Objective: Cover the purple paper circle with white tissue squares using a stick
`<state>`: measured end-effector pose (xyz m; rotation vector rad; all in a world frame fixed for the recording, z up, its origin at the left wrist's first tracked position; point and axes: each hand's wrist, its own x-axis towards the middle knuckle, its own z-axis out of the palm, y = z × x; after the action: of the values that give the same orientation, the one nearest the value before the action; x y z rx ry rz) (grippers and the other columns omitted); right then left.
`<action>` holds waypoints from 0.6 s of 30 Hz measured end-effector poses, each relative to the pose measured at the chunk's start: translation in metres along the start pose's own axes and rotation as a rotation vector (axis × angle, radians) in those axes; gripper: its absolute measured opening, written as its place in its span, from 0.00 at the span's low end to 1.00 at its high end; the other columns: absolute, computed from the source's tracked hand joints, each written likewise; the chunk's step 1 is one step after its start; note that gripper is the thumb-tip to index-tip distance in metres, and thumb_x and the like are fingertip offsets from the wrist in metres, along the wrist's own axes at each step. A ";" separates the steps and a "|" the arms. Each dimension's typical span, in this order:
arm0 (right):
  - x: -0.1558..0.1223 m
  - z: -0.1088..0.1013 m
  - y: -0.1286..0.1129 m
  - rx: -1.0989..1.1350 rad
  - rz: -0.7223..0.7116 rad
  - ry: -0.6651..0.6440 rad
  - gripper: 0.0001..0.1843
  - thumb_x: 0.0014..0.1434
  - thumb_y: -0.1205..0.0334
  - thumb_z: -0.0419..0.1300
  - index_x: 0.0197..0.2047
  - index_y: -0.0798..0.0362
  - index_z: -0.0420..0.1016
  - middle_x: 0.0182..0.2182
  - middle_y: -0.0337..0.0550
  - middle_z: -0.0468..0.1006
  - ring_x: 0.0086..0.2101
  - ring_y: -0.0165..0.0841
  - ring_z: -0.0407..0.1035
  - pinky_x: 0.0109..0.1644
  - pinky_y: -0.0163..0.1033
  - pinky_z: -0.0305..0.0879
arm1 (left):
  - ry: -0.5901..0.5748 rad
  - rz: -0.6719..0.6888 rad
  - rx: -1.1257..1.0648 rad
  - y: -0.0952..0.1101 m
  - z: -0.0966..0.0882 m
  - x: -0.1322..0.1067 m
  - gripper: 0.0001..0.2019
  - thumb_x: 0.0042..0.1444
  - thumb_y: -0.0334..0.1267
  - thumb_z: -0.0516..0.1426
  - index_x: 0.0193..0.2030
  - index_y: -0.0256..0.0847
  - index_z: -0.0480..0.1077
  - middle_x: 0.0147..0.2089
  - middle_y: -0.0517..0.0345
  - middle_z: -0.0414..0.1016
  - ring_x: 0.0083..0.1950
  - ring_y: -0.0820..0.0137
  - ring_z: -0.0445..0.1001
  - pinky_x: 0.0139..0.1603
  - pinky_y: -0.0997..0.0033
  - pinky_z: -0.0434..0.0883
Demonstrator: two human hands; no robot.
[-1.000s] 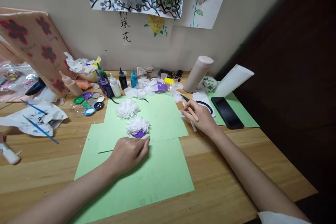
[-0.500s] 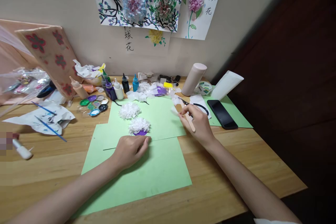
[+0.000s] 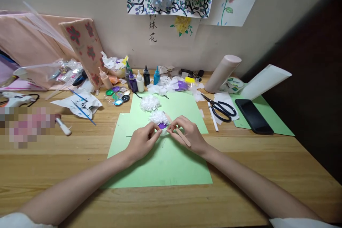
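Observation:
Over the green paper [image 3: 160, 171], my right hand [image 3: 188, 133] is closed around a flat wooden craft stick [image 3: 184, 138]. Its fingertips also pinch a small, thin piece of white paper [image 3: 165, 133]. My left hand [image 3: 144, 137] is closed too, thumb and forefinger pinching the left side of that paper. Just beyond the fingertips lies a white ruffled paper flower [image 3: 159, 117] on a purple disc [image 3: 162, 125], partly hidden by the hands. Behind it sits another white ruffled flower [image 3: 150, 103].
Black-handled scissors [image 3: 220, 110], a white stick [image 3: 213, 117] and a phone [image 3: 253, 115] lie on the right. Paint bottles [image 3: 139, 82] stand at the back near paint pots [image 3: 117, 94]. Two blue brushes [image 3: 83, 112] rest on stained paper at left, with a glue gun [image 3: 16, 99] beyond.
My right hand has come left from beside the scissors, bringing the craft stick and white paper to my left hand. My left fingers now pinch the paper. The view has turned left.

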<state>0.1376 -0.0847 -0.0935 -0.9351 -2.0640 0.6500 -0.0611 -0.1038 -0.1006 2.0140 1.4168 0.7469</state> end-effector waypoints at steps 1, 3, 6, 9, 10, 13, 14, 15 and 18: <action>-0.001 0.002 0.002 -0.005 -0.002 0.021 0.03 0.57 0.67 0.58 0.32 0.52 0.66 0.29 0.41 0.71 0.32 0.32 0.65 0.35 0.36 0.61 | 0.003 -0.003 0.000 -0.001 0.001 0.001 0.12 0.61 0.44 0.48 0.35 0.40 0.67 0.21 0.68 0.58 0.22 0.77 0.58 0.26 0.77 0.55; -0.004 0.004 0.003 -0.018 -0.008 0.069 0.04 0.59 0.65 0.55 0.31 0.52 0.66 0.27 0.40 0.71 0.31 0.32 0.64 0.34 0.36 0.60 | 0.021 -0.018 0.015 -0.004 0.003 0.004 0.12 0.60 0.44 0.50 0.34 0.40 0.68 0.20 0.68 0.58 0.22 0.77 0.58 0.26 0.77 0.54; -0.011 0.005 0.004 0.000 -0.089 0.121 0.13 0.64 0.64 0.46 0.29 0.52 0.66 0.22 0.39 0.68 0.26 0.31 0.60 0.32 0.37 0.58 | 0.082 -0.041 0.054 -0.005 0.005 0.007 0.12 0.59 0.45 0.51 0.35 0.40 0.70 0.19 0.68 0.59 0.22 0.77 0.58 0.26 0.77 0.54; -0.015 0.005 0.004 0.031 -0.208 0.100 0.18 0.65 0.64 0.40 0.27 0.52 0.65 0.19 0.40 0.67 0.23 0.31 0.57 0.29 0.38 0.56 | 0.149 -0.059 0.095 -0.005 0.006 0.011 0.13 0.59 0.46 0.52 0.34 0.39 0.71 0.19 0.68 0.60 0.21 0.77 0.58 0.25 0.77 0.54; -0.015 0.006 0.005 0.030 -0.230 0.082 0.18 0.65 0.64 0.40 0.27 0.52 0.65 0.19 0.40 0.67 0.23 0.31 0.57 0.29 0.38 0.55 | 0.163 -0.062 0.106 -0.005 0.006 0.012 0.13 0.59 0.46 0.52 0.34 0.39 0.71 0.19 0.67 0.60 0.21 0.77 0.58 0.25 0.77 0.54; -0.015 0.008 0.008 0.002 -0.227 0.025 0.16 0.65 0.66 0.42 0.29 0.53 0.65 0.20 0.40 0.67 0.23 0.31 0.57 0.29 0.37 0.55 | 0.169 -0.058 0.113 -0.005 0.007 0.016 0.13 0.59 0.46 0.52 0.34 0.39 0.71 0.19 0.67 0.62 0.21 0.77 0.59 0.25 0.77 0.54; -0.014 0.008 0.008 -0.008 -0.211 0.010 0.15 0.65 0.66 0.42 0.29 0.53 0.65 0.21 0.40 0.68 0.24 0.31 0.57 0.30 0.37 0.55 | 0.168 -0.053 0.112 -0.005 0.008 0.017 0.13 0.59 0.46 0.52 0.34 0.39 0.71 0.20 0.66 0.63 0.21 0.77 0.60 0.25 0.78 0.54; -0.014 0.009 0.009 -0.017 -0.191 -0.003 0.15 0.65 0.67 0.43 0.30 0.53 0.65 0.22 0.40 0.68 0.24 0.31 0.57 0.30 0.37 0.55 | 0.169 -0.050 0.113 -0.005 0.008 0.017 0.13 0.59 0.45 0.52 0.35 0.39 0.71 0.20 0.66 0.64 0.21 0.77 0.60 0.25 0.78 0.54; -0.013 0.010 0.011 -0.027 -0.141 -0.018 0.15 0.66 0.66 0.43 0.30 0.53 0.65 0.23 0.40 0.68 0.26 0.31 0.58 0.31 0.37 0.55 | 0.169 -0.050 0.121 -0.005 0.009 0.018 0.12 0.58 0.45 0.53 0.35 0.39 0.70 0.20 0.66 0.63 0.22 0.77 0.61 0.24 0.78 0.53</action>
<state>0.1396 -0.0893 -0.1127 -0.7930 -2.1375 0.5593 -0.0524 -0.0862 -0.1081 2.0377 1.6381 0.8450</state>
